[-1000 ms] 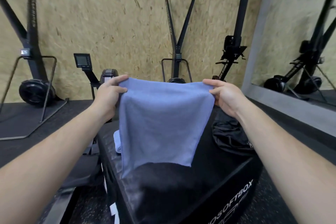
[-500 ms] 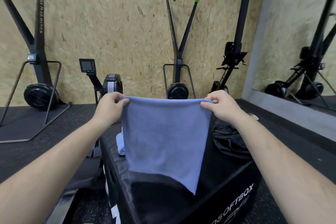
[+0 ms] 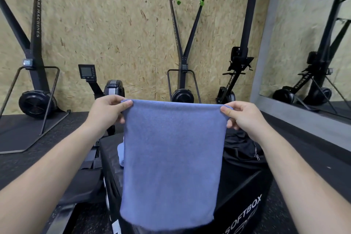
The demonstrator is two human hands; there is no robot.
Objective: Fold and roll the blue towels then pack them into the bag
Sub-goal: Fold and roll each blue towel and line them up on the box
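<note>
The person holds one blue towel (image 3: 171, 157) up in front of the body, above a black box (image 3: 245, 192). The left hand (image 3: 106, 109) pinches the top left corner between thumb and curled fingers, and the right hand (image 3: 241, 118) pinches the top right corner in the same way. Both hands are closed on the cloth.

The top edge runs level from one hand to the other, and the towel hangs straight down from the fingers. Its long axis is therefore vertical, and the lower edge reaches down in front of the near side of the box. The two hands are at nearly the same height and equally near to the cloth, one at each corner. I think the coming move depends on this: to fold it, the hanging length must be laid down on the box top or the two corners brought together.

I count two blue towels. The second towel (image 3: 121, 151) shows only as a small part on the box, behind the left edge of the held one. There is one black bag (image 3: 243, 150), which lies on the box on the right side, nearer to the right hand. I cannot tell if the bag is open.
</note>
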